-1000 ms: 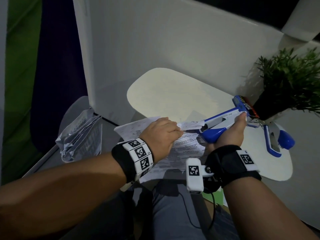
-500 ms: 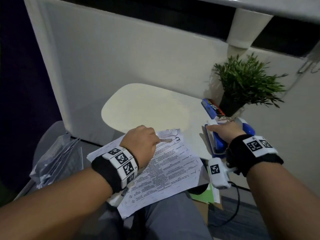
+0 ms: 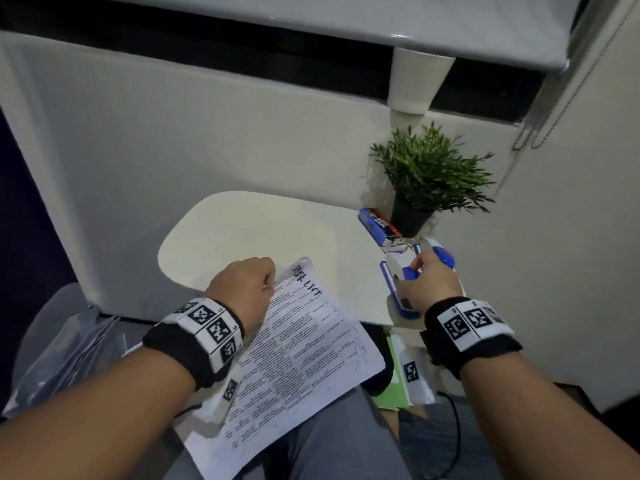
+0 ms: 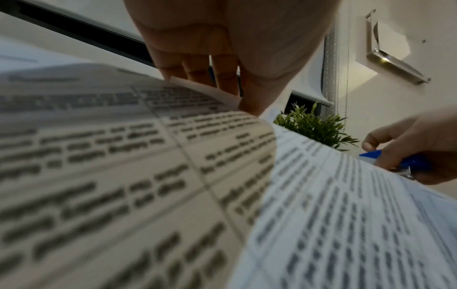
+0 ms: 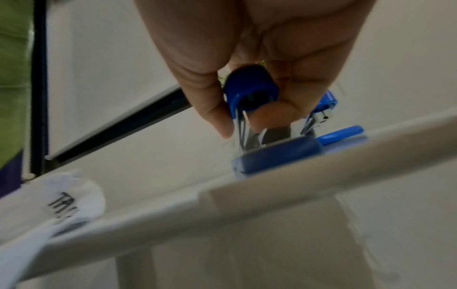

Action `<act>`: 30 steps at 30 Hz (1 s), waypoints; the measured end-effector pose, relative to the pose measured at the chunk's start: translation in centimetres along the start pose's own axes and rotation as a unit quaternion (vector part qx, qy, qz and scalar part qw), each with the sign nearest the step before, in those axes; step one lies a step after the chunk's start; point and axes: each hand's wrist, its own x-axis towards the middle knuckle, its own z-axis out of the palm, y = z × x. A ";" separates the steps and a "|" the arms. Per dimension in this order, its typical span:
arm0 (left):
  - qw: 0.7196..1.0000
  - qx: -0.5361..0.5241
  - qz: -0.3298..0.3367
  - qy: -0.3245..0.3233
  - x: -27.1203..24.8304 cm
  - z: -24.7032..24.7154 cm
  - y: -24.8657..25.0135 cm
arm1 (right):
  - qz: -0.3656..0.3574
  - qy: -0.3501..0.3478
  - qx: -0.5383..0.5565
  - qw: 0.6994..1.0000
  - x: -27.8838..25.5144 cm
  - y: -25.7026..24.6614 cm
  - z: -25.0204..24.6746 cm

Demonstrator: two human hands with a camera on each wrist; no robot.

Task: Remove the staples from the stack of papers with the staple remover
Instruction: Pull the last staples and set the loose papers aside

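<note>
The right hand (image 3: 427, 287), previously working the blue-and-white plastic staple remover (image 3: 398, 289) at the corner of the printed paper stack (image 3: 301, 344), now sets it on the white surface (image 3: 242, 237), grip clamped on it. The left hand (image 3: 242, 289) pinches the stack's corner. The extraction is judged complete.

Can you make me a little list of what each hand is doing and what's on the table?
left hand: pinches the top corner of the papers on the lap
right hand: grips the blue staple remover at the table edge
also on table: potted plant, small blue box, another blue tool
staples: too small to see
</note>
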 end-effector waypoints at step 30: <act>0.983 -0.133 -0.096 -0.084 -2.4 -3.9 -0.9 | -0.315 -0.096 -0.004 0.944 -5.9 -8.7 4.5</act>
